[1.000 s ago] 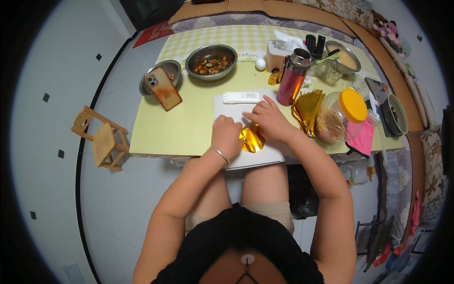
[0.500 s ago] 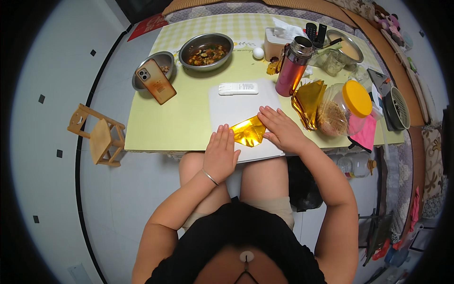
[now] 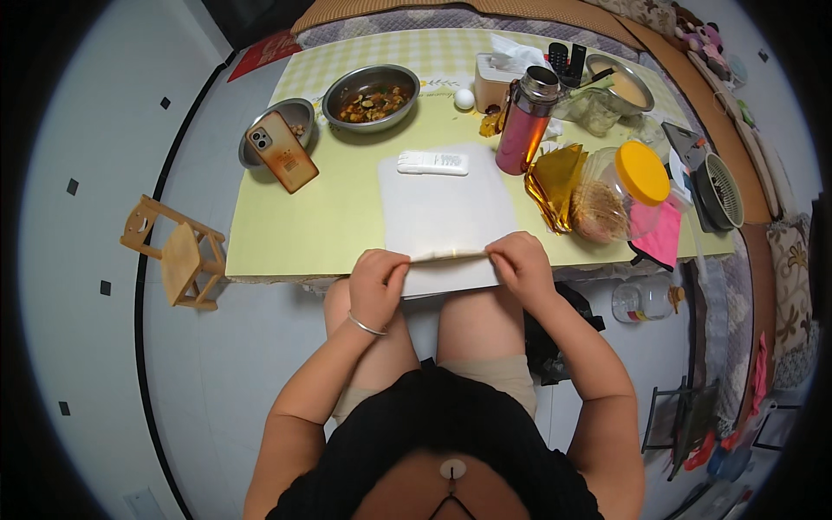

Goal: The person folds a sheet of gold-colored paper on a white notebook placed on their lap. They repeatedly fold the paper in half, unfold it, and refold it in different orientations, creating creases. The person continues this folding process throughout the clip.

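Note:
Between my two hands stretches a thin strip of gold foil paper (image 3: 449, 255), mostly showing a pale side with a small gold glint. My left hand (image 3: 378, 279) pinches its left end. The right end is pinched by my right hand (image 3: 523, 264). Beneath the strip lies a white sheet (image 3: 451, 212) at the near table edge, with a white rectangular device (image 3: 433, 163) on its far part. A stack of gold foil sheets (image 3: 555, 186) rests to the right of the white sheet.
Right of centre stand a pink thermos (image 3: 523, 126) and a yellow-lidded jar (image 3: 642, 173). A phone (image 3: 282, 152) leans on a small metal bowl (image 3: 303, 113) at left, near a larger bowl of food (image 3: 371, 97). A small wooden chair (image 3: 180, 256) stands left of the table.
My hands have gone from lying flat on the folded gold foil to pinching its two ends. The foil now shows as a narrow, mostly pale strip. The view has shifted slightly.

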Available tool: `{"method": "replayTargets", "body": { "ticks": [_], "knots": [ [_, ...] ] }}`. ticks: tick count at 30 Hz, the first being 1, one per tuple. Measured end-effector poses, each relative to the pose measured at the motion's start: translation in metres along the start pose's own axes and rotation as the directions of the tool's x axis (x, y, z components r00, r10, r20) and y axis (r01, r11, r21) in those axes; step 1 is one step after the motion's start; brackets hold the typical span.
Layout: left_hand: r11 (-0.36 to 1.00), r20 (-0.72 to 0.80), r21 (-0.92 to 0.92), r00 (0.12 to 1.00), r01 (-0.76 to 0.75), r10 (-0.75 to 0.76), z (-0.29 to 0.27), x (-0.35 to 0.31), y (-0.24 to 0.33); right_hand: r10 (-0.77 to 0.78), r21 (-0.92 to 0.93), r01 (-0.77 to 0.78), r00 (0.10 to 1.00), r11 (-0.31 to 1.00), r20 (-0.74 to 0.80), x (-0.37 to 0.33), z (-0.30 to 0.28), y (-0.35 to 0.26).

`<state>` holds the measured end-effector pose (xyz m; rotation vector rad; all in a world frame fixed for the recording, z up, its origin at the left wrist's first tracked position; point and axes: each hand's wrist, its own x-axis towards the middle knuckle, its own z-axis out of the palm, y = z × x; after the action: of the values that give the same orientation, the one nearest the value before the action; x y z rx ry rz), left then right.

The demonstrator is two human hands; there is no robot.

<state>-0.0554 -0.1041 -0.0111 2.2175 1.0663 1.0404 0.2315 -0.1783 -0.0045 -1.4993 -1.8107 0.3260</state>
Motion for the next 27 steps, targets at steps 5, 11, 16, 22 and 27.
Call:
{"method": "replayTargets", "body": {
  "ticks": [5,11,16,22,27],
  "knots": [
    [0.554,0.121,-0.726,0.869,0.408,-0.481,0.003,0.013,-0.008,0.478,0.814,-0.271,0.878,0.514,-0.01,0.008,0.02,-0.013],
    [0.408,0.215,-0.772,0.804,0.488,-0.555,-0.002,0.017,-0.011,0.518,0.844,-0.289,0.855,0.452,0.015,0.012,0.021,-0.023],
    [0.367,0.188,-0.819,0.811,0.44,-0.554,-0.001,0.012,-0.013,0.533,0.877,-0.279,0.845,0.391,0.032,0.007,0.021,-0.024],
    [0.44,0.178,-0.777,0.827,0.451,-0.534,-0.018,0.016,-0.003,0.569,0.764,-0.52,0.784,0.382,0.249,0.013,0.001,-0.03],
    [0.467,0.306,-0.646,0.766,0.603,-0.566,-0.03,0.022,-0.004,0.56,0.709,-0.553,0.784,0.437,0.267,0.009,0.003,-0.026]
  ]
}}
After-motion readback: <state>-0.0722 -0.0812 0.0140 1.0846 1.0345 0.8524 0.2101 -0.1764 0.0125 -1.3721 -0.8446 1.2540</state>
